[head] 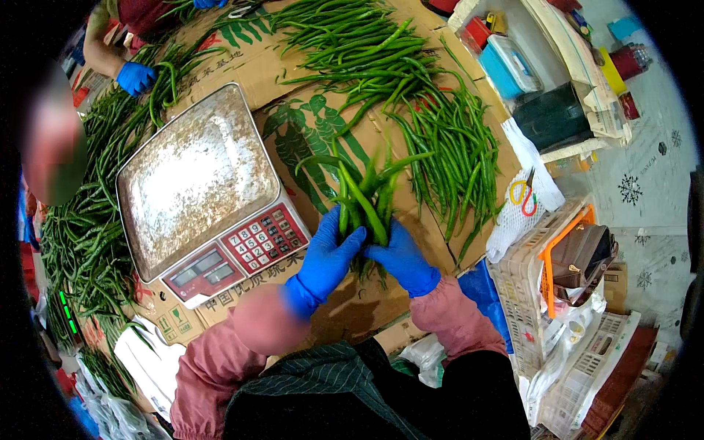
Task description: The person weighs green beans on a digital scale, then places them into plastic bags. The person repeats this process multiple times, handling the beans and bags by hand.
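Observation:
My left hand, in a blue glove, and my right hand, gloved alike, are closed around the two sides of one bunch of long green chili peppers. The bunch is upright between them over the cardboard, its upper tips blurred. Left of my hands stands a digital scale with a stained metal pan and a red keypad; no peppers lie on the pan. Beyond and to the right, loose green peppers lie in rows on the cardboard sheet.
A large pepper heap lies left of the scale. Another person's gloved hand touches peppers at the upper left. Scissors lie on white foam netting at right, near a plastic crate and a foam box.

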`<state>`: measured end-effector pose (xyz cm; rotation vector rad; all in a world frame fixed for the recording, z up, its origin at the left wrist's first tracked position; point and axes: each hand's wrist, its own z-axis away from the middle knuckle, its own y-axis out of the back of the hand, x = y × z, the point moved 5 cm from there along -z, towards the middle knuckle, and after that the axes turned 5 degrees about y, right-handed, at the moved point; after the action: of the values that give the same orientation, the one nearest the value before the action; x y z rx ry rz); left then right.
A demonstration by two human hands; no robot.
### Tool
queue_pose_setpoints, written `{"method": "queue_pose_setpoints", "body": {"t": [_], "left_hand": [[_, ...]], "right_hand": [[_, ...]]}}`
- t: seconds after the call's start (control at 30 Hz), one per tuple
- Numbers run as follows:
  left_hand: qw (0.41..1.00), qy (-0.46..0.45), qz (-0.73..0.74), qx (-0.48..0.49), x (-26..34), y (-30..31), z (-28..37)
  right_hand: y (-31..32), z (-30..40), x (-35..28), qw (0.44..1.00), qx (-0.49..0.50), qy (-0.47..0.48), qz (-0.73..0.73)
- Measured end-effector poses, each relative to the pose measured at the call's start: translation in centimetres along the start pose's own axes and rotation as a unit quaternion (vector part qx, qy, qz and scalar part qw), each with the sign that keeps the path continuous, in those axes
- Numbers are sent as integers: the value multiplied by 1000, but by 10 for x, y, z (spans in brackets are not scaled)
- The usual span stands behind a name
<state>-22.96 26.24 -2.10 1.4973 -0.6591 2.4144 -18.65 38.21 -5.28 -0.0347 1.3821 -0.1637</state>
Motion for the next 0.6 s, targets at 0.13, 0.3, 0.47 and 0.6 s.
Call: {"method": "queue_pose_setpoints", "body": {"t": [0.13, 0.3, 0.47, 0.6], "left_hand": [[955, -218, -202, -8, 30, -9, 21], [971, -216, -37, -99, -4, -18, 3], [952, -222, 175, -116, -37, -14, -6], [940, -269, 208, -14, -16, -23, 0]], "right_hand": [[-12, 7, -55, 991, 27, 123, 46], [-2, 3, 25, 943, 16, 40, -331], [-4, -1, 17, 992, -31, 84, -94], [-8, -9, 20, 988, -35, 117, -90]]}}
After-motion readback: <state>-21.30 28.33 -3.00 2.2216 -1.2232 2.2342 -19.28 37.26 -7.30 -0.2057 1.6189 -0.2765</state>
